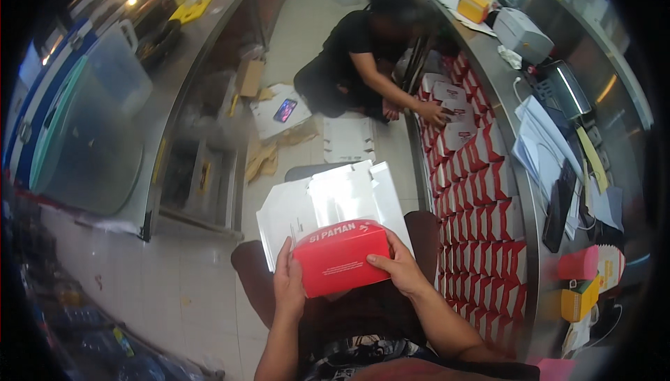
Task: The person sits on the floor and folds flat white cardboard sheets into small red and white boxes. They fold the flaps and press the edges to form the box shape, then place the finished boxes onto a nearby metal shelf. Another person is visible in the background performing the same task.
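Note:
A red folded food box (342, 264) with white lettering is held above my lap, its printed side up. My left hand (289, 273) grips its left edge. At its right edge, my right hand (398, 266) presses the thumb on the red panel, the fingers mostly hidden behind. Under and beyond the box, flat white box blanks (296, 203) lie across my lap, shining in the light.
Rows of red and white folded boxes (478, 220) fill the shelf under the right counter. A co-worker (356, 60) crouches ahead, one hand on those boxes. On the floor lie a phone (285, 109) and cardboard (348, 139). Papers (541, 137) and a printer (522, 34) stand on the right counter.

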A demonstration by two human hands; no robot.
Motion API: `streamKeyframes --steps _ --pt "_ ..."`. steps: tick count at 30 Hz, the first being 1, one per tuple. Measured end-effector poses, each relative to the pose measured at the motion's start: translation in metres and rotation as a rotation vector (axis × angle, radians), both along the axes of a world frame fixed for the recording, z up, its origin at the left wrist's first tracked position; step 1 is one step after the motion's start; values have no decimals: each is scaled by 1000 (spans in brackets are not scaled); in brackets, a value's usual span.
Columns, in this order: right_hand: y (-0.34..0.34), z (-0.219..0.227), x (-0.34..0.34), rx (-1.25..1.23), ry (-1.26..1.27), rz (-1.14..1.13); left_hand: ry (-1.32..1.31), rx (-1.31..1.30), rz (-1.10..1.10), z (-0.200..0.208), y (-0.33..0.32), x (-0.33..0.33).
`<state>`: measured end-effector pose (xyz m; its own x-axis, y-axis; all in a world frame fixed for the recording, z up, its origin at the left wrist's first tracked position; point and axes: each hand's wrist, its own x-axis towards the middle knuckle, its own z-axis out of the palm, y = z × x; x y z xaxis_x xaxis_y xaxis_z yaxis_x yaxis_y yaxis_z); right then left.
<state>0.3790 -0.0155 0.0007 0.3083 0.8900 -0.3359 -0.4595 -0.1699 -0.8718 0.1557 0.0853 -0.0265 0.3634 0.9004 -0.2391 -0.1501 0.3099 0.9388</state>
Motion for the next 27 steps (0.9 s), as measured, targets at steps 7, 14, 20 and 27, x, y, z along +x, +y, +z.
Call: streamKeyframes --steps 7,14,20,27 --pt "-5 0 8 64 54 -10 -198 -71 -35 2 5 0" --pt "-8 3 10 124 175 -74 -232 -14 -45 -5 -1 -5" --pt "-6 2 7 77 209 -130 -171 94 10 -15 -3 -4" --pt "-6 5 4 50 198 -148 -18 165 32 -9 -4 -5"
